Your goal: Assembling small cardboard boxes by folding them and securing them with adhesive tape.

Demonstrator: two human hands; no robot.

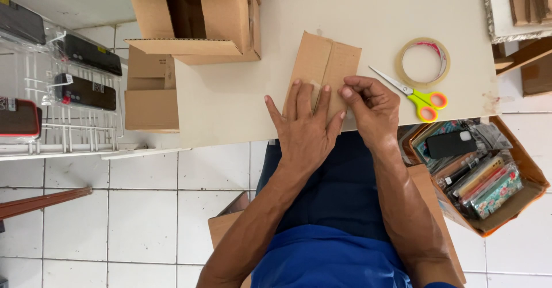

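Item: flat cardboard piece [325, 69] on table [230, 104], at 12 o'clock from the body; long axis runs 6 to 12, tipped slightly toward 1. Left hand [303, 130] lies flat, fingers spread, pressing it down. Right hand [371, 105] pinches at its centre seam. Step judged: taping or creasing the seam; next calls for steady pressure. Scissors [415, 95] and tape roll [422, 62] at 2 o'clock.

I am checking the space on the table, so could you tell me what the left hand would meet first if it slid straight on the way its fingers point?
The left hand lies flat on the folded cardboard piece. Beyond that, probably the open cardboard box, though the line may pass beside it.
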